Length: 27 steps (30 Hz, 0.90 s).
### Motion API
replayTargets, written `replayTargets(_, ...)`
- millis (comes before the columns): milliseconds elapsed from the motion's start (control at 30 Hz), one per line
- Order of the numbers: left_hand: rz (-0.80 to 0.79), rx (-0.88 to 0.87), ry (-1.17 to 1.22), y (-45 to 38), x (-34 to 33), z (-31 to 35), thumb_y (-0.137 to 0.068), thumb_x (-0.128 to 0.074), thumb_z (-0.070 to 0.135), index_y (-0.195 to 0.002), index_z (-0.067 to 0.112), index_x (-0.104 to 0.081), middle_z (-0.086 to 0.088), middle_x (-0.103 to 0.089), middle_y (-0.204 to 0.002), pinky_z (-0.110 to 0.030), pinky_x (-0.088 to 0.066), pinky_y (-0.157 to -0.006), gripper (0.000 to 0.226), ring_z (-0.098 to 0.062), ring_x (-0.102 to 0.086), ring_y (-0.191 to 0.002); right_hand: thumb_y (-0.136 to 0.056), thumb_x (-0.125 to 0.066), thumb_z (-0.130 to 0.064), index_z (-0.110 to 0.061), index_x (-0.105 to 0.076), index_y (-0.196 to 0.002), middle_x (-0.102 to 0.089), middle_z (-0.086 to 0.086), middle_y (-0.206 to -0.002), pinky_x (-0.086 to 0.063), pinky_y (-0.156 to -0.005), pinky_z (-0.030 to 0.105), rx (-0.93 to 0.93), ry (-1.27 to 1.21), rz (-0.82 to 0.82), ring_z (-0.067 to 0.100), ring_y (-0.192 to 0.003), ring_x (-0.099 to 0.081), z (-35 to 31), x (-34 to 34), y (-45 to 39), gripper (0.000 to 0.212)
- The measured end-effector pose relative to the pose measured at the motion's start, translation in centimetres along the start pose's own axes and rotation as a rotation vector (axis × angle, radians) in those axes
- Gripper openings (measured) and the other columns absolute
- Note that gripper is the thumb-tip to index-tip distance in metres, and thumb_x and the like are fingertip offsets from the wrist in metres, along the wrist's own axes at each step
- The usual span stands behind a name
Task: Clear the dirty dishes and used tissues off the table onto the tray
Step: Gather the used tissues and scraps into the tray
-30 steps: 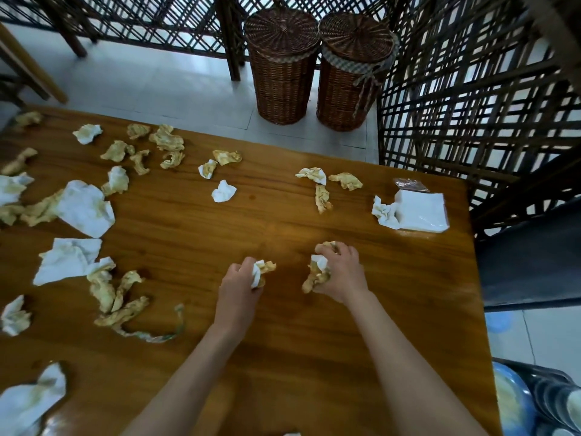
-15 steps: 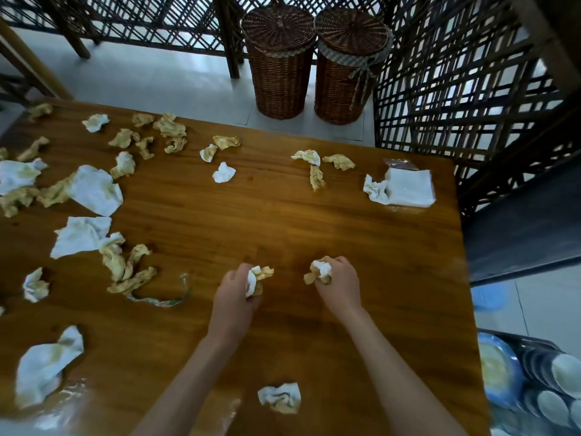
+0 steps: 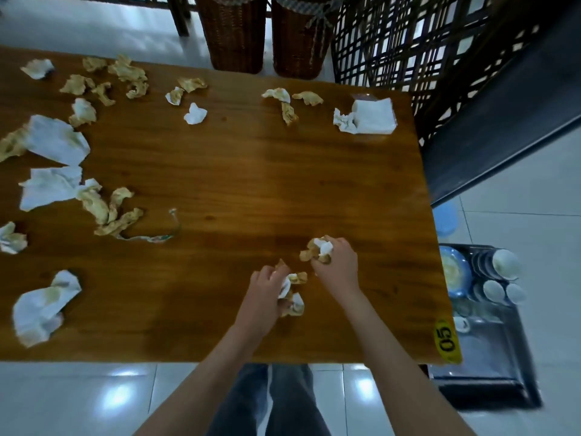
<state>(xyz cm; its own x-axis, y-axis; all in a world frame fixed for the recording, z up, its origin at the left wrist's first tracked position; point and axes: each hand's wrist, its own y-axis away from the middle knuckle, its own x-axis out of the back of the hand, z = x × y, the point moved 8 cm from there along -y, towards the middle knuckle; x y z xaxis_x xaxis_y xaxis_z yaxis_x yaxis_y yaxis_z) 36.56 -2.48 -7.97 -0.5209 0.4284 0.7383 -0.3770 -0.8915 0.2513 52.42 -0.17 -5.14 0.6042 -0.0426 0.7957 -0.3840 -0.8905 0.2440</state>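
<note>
Both hands work near the front right of the wooden table (image 3: 239, 171). My left hand (image 3: 265, 294) grips a wad of stained used tissues (image 3: 294, 292) and reaches onto another crumpled piece lying on the wood. My right hand (image 3: 338, 264) holds a second bunch of stained tissues (image 3: 317, 250) just beyond it. Several more used tissues (image 3: 56, 143) are scattered over the left half and the far edge. To the right of the table, lower down, a grey tray (image 3: 484, 350) carries stacked dirty bowls (image 3: 503, 262) and a blue plate (image 3: 452, 270).
A pack of clean white napkins (image 3: 372, 116) lies at the far right corner. Two wicker baskets (image 3: 235, 29) stand on the floor behind the table beside a dark lattice screen (image 3: 405, 42). A yellow "05" sticker (image 3: 446, 339) marks the near right corner.
Both hands have drawn back toward the near edge with their tissues. My left hand has come down on the crumpled tissue that lay close to the front edge. The view has tilted downward.
</note>
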Motion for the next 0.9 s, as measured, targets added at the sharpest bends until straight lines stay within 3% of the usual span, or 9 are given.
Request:
replayTargets(167, 0.017, -0.050, -0.079, 0.7, -1.5, 0.0, -0.077, -0.071, 0.038, -0.136, 0.024, -0.043, 0.000, -0.046, -0.132, -0.022, -0.034, -0.091, 0.066, -0.016, -0.037, -0.116, -0.080, -0.068, -0.014, -0.007, -0.051, -0.131, -0.054, 0.006, -0.121, -0.033, -0.084, 0.018, -0.074, -0.048, -0.008, 0.020, -0.114, -0.050, 1.9, -0.1, 2.3, 0.054)
replayTargets(333, -0.049, -0.071, -0.187, 1.0, -2.3, -0.1, -0.059, -0.075, 0.061, -0.138, 0.023, -0.035, -0.003, -0.039, -0.136, -0.027, -0.032, -0.096, 0.097, -0.020, -0.034, -0.116, -0.078, -0.068, -0.010, -0.006, -0.059, -0.118, -0.055, 0.006, -0.109, -0.033, -0.075, 0.018, -0.075, -0.084, 0.021, 0.020, -0.103, -0.054, 2.8, 0.4, 4.0, 0.041)
replayTargets(433, -0.094, -0.077, -0.263, 1.1, -2.6, 0.2, -0.058, -0.078, 0.057, -0.140, 0.024, -0.032, -0.003, -0.034, -0.139, -0.030, -0.031, -0.099, 0.099, -0.022, -0.032, -0.118, -0.077, -0.068, -0.010, -0.007, -0.061, -0.113, -0.052, 0.002, -0.099, -0.033, -0.074, 0.022, -0.086, -0.109, 0.035, 0.018, -0.096, -0.052, 3.2, 0.6, 4.7, 0.037)
replayTargets(600, -0.030, -0.021, -0.173, 0.7, -1.9, 0.5, -0.077, -0.074, 0.029, -0.129, 0.024, -0.047, -0.003, -0.047, -0.123, -0.025, -0.042, -0.088, 0.059, -0.017, -0.044, -0.106, -0.074, -0.070, -0.008, -0.007, -0.063, -0.103, -0.046, -0.006, -0.090, -0.034, -0.068, 0.019, -0.077, -0.135, 0.097, 0.011, -0.084, -0.048, 3.7, 1.2, 6.1, 0.030)
replayTargets(767, 0.004, -0.030, -0.143, 0.5, -1.4, 0.8, -0.080, -0.071, 0.012, -0.117, 0.019, -0.055, -0.005, -0.056, -0.107, -0.025, -0.051, -0.077, 0.042, -0.017, -0.058, -0.092, -0.075, -0.069, -0.006, -0.004, -0.064, -0.094, -0.046, -0.004, -0.085, -0.033, -0.065, 0.023, -0.084, -0.134, 0.165, 0.010, -0.078, -0.044, 5.0, 2.9, 7.2, 0.020)
replayTargets(900, 0.082, -0.032, -0.034, 0.7, -0.9, 2.7, -0.080, -0.070, 0.006, -0.107, 0.016, -0.055, 0.001, -0.050, -0.093, -0.012, -0.038, -0.060, 0.032, -0.011, -0.054, -0.077, -0.076, -0.067, -0.008, -0.007, -0.065, -0.098, -0.049, -0.001, -0.087, -0.028, -0.057, 0.015, -0.094, -0.144, 0.216, 0.013, -0.078, -0.048, 7.4, 5.0, 8.0, 0.022)
